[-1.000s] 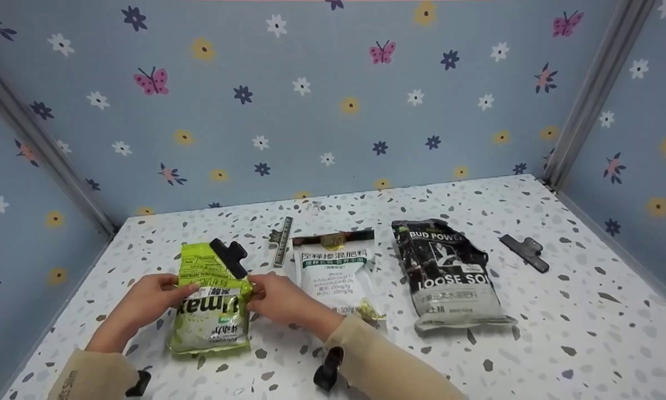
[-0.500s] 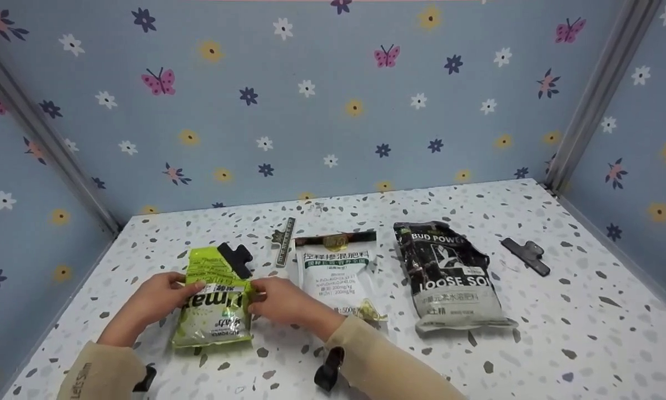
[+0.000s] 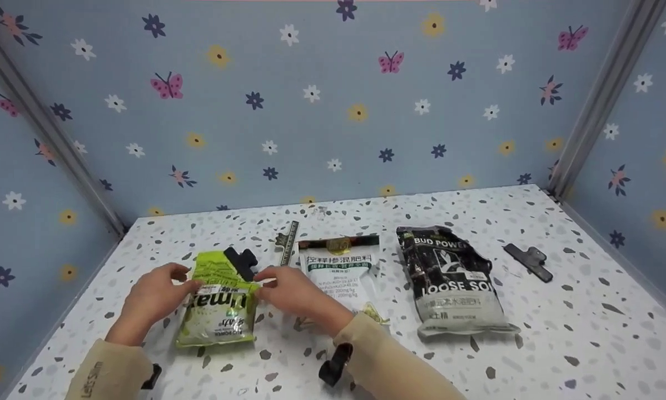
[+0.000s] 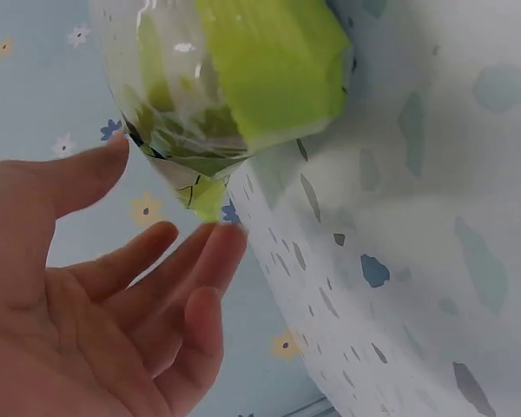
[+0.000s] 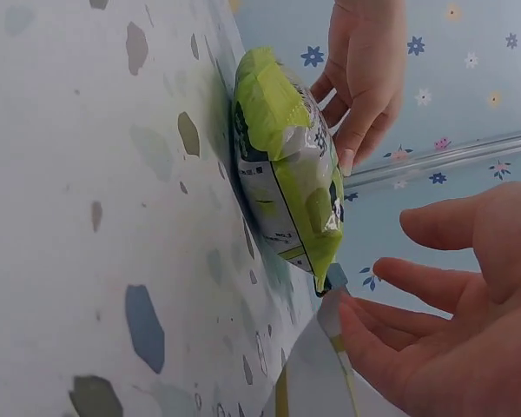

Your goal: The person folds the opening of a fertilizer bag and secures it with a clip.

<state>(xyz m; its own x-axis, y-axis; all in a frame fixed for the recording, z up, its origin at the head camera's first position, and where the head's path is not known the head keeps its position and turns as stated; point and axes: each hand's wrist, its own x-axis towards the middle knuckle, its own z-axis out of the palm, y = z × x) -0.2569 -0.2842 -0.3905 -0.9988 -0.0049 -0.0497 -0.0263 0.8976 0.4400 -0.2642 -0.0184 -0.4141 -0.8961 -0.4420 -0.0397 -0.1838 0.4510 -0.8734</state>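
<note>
A green-and-white printed bag lies on the speckled table at the left. A black bag clip sits slanted along its folded upper right corner. My left hand is at the bag's left side, fingers relaxed and spread. Its thumb reaches the bag's edge in the left wrist view, while the other fingers curve loosely beside it. My right hand is beside the bag's right edge, just below the clip. In the right wrist view its fingers are parted, with nothing between them and the bag a little away.
A white fertilizer bag lies right of the green bag, partly behind my right forearm. Beyond it is a black-and-grey bag, then a black clip. A patterned clip lies behind my right hand. Flowered panels enclose the table.
My right hand has loosened from the bag's right edge, its fingers parting. The left fingers have lifted slightly too. The whole scene shifts a little right and down as the head camera moves.
</note>
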